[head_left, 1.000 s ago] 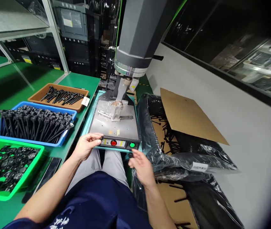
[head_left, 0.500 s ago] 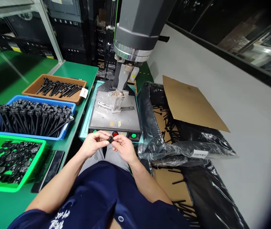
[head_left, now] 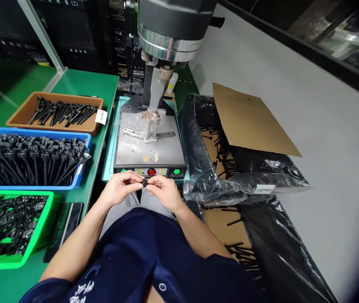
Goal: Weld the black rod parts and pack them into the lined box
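Between my two hands is a small black plastic part [head_left: 144, 182], mostly covered by the fingertips. My left hand [head_left: 120, 187] pinches it from the left with thumb and forefinger. From the right, my right hand [head_left: 163, 190] grips the same part, its fingers closed. Both hands are above my lap, just in front of the press machine [head_left: 150, 153] and its red button [head_left: 151, 172]. A clear block-shaped fixture [head_left: 150, 126] stands on the machine's metal plate, below the vertical tool [head_left: 158, 86].
At left, a green bin [head_left: 38, 235] holds small black parts, a blue bin [head_left: 80, 179] long black threaded pieces, and a brown tray [head_left: 18, 120] more of these. A dark flat device [head_left: 67, 227] lies beside them. Plastic-lined boxes with a cardboard sheet [head_left: 255, 122] stand at right.
The view has tilted down and shifted, so the bins appear farther left and the machine head higher. Both hands stay together on the small black part, with fingers slightly rearranged.
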